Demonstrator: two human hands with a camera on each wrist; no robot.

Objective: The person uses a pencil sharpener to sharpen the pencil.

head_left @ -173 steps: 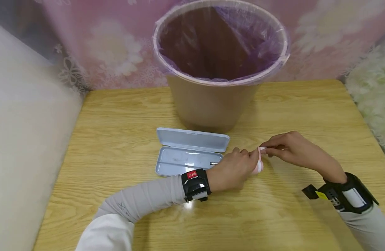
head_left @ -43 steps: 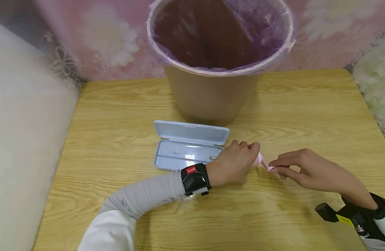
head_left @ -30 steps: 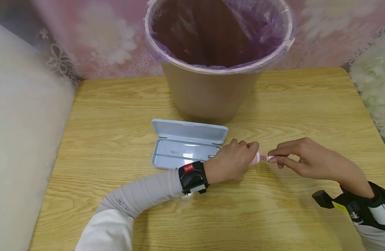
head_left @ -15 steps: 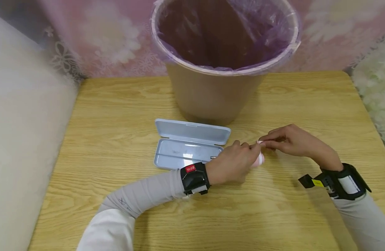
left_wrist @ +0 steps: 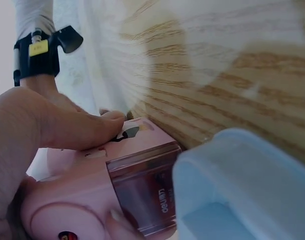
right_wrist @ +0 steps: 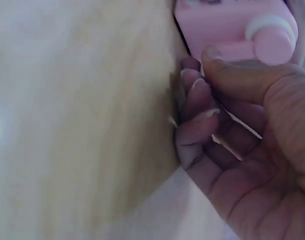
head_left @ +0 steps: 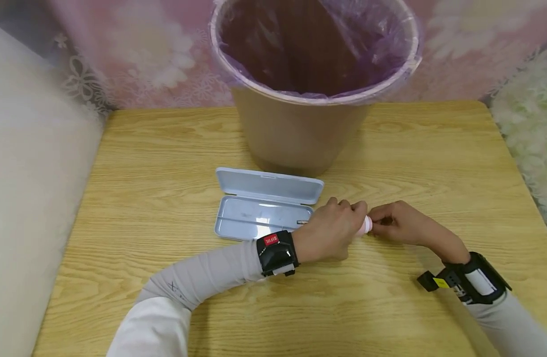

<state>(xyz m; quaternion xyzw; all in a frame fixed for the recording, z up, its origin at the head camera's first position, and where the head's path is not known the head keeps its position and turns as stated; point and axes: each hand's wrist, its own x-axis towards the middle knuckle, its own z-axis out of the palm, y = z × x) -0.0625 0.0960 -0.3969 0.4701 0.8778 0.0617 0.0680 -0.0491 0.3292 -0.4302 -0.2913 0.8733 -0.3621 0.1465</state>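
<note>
A pink crank pencil sharpener (left_wrist: 77,192) with a dark see-through shavings drawer (left_wrist: 147,195) is gripped by my left hand (head_left: 329,230), thumb across its top. In the head view that hand covers most of it. My right hand (head_left: 400,223) is at its right end, where thumb and fingertips pinch the end of the pink crank (right_wrist: 232,51). The crank's round hub (right_wrist: 275,45) shows beside the thumb in the right wrist view. Just left of the sharpener lies an open light blue pencil case (head_left: 242,223), a small metallic tip (head_left: 302,222) at its right end.
A tall brown trash bin (head_left: 300,134) lined with a purple plastic bag (head_left: 385,54) stands behind the pencil case. The wooden table (head_left: 327,307) ends at a pink floral backdrop (head_left: 153,54). A white surface (head_left: 37,148) borders the left side.
My right hand has circled with the crank: out to the right, then up and back, and now lower, close against the sharpener. The left hand keeps its hold in place.
</note>
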